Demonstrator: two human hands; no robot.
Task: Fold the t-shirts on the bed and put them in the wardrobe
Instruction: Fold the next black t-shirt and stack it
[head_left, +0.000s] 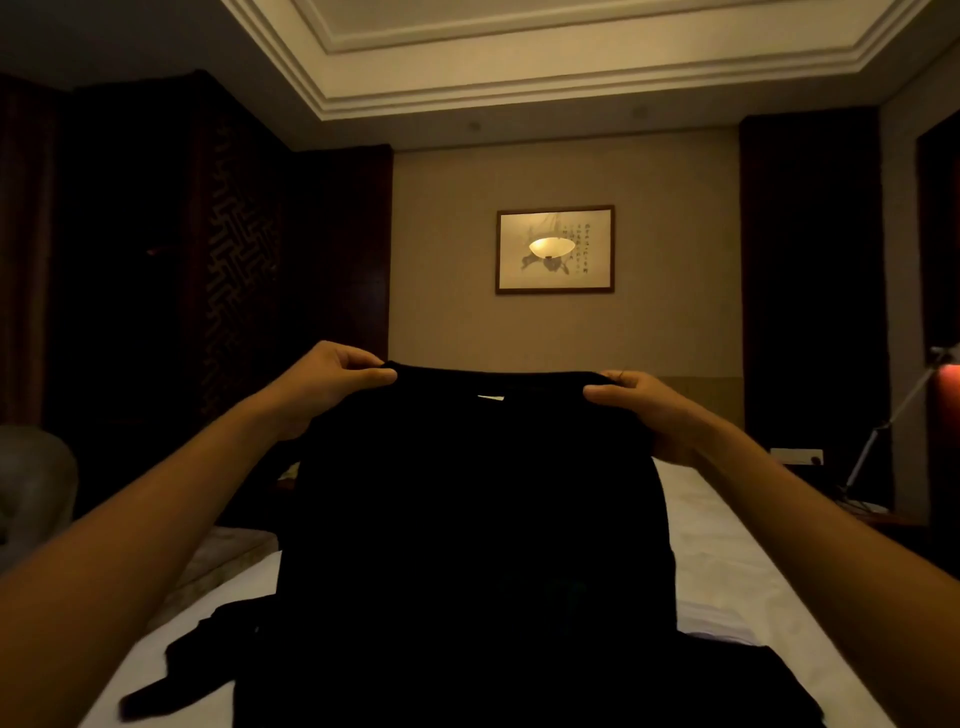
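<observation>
Here both hands are raised in front of the person, each pinching a top corner of a black t-shirt (467, 493). The left hand (332, 384) grips the shoulder on its side between thumb and curled fingers; the right hand (641, 410) does the same on the other side. The shirt hangs down from them with a small white label (491, 398) at the neck, and its lower part reaches the white bed (727, 561), where more dark cloth (197, 660) lies spread to the left. The held shirt blocks most of the bed behind it. Beyond, a framed picture (555, 249) hangs on the far wall, reflecting a lamp. Dark wooden panels (234, 249) stand at the left, and a thin lamp arm (883, 431) leans at the right.
</observation>
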